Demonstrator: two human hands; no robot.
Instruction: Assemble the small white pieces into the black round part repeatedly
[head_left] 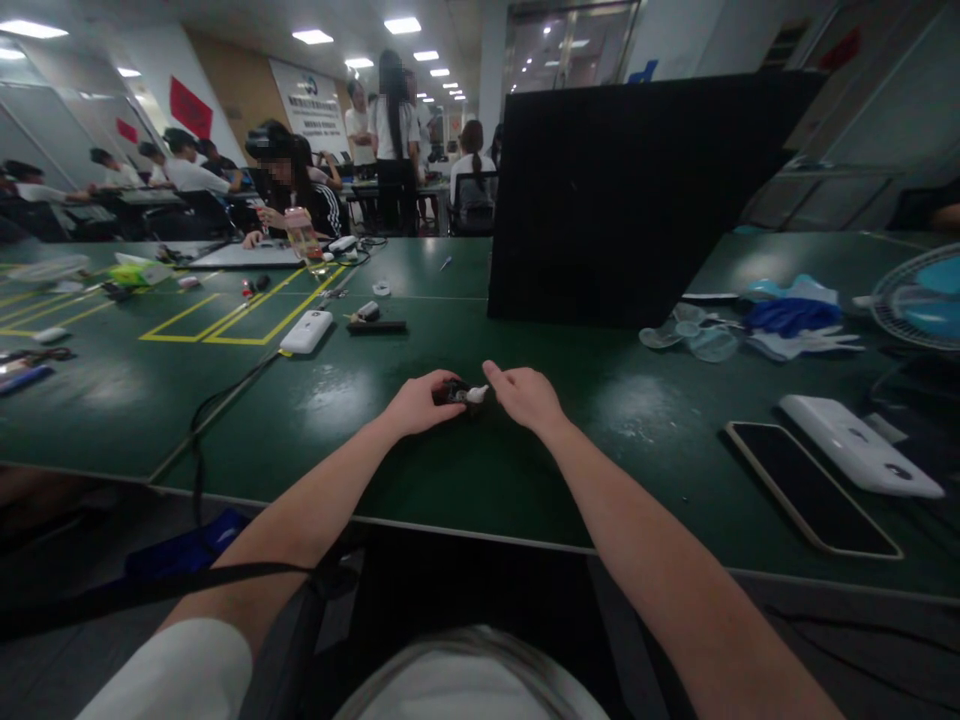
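Note:
Both my arms reach out over the dark green table (480,470). My left hand (417,402) is curled around a small black object (452,392) resting on the table top. My right hand (525,395) is closed beside it, its fingertips pinching a small white piece (477,395) that sits at the black object's right end. What the black object is cannot be made out.
A black upright panel (630,200) stands just behind my hands. A phone (810,487) and a white power bank (859,445) lie at right, with blue gloves (791,318) and a fan (919,297) beyond. Another power bank (306,331) lies at left. Other people sit at far tables.

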